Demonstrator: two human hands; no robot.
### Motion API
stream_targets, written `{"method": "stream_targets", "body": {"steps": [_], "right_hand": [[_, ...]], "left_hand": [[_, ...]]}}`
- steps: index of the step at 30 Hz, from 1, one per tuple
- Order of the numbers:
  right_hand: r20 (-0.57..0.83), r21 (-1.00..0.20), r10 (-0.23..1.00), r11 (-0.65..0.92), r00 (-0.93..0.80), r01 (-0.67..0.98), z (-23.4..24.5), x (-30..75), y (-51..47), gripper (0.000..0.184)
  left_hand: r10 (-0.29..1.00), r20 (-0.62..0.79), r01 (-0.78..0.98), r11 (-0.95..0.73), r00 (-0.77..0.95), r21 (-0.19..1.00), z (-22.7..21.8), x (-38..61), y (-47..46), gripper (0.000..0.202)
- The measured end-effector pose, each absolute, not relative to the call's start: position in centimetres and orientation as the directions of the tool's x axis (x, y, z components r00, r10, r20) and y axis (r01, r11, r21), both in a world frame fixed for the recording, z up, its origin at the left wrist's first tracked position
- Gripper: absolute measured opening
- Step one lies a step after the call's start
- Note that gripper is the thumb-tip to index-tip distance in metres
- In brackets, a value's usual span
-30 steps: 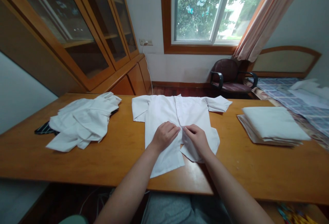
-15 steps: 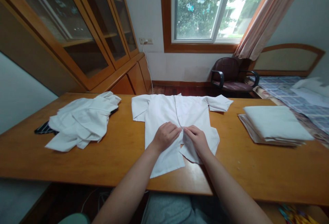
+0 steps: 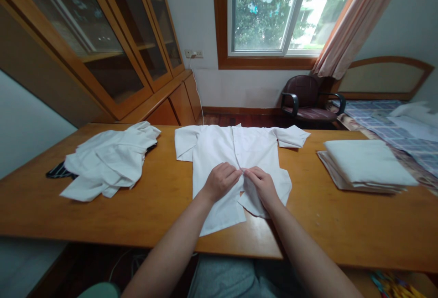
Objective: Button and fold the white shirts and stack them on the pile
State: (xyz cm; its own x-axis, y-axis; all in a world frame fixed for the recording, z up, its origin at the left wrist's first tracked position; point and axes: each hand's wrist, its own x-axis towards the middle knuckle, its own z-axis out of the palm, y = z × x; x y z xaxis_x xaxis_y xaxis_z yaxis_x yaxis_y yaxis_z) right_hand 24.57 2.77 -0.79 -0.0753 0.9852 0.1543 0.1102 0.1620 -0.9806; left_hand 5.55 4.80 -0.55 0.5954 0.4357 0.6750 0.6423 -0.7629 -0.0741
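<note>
Head view: a white short-sleeved cloth shirt [image 3: 214, 147] was spread on the brown wooden table [image 3: 164, 206].
Left hand [image 3: 222, 181]: the shirt's front placket [image 3: 237, 152] was pinched between narrowed fingers [image 3: 232, 175].
Right hand [image 3: 263, 187]: the same placket was pinched just beside the left hand's fingers.
Table sides: a crumpled white cloth heap [image 3: 109, 156] was seen left, a folded white cloth stack [image 3: 367, 161] right.
</note>
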Motion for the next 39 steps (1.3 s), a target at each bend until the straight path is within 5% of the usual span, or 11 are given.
{"method": "stream_targets", "body": {"steps": [10, 19, 39], "right_hand": [[0.104, -0.993, 0.985, 0.111, -0.139, 0.037, -0.42, 24.6, 2.75, 0.028], [0.141, -0.988, 0.98, 0.148, -0.14, 0.047, -0.87, 24.62, 2.88, 0.029], [0.123, -0.987, 0.977, 0.139, -0.176, 0.077, -0.68, 24.7, 2.86, 0.031]], "left_hand": [[0.501, 0.66, 0.682, -0.731, 0.56, -0.023, -0.71, 5.79, 4.73, 0.018], [0.561, 0.633, 0.629, -0.764, 0.533, 0.148, -0.76, 5.8, 4.94, 0.007], [0.588, 0.6, 0.604, -0.769, 0.542, 0.209, -1.36, 5.57, 5.22, 0.009]]}}
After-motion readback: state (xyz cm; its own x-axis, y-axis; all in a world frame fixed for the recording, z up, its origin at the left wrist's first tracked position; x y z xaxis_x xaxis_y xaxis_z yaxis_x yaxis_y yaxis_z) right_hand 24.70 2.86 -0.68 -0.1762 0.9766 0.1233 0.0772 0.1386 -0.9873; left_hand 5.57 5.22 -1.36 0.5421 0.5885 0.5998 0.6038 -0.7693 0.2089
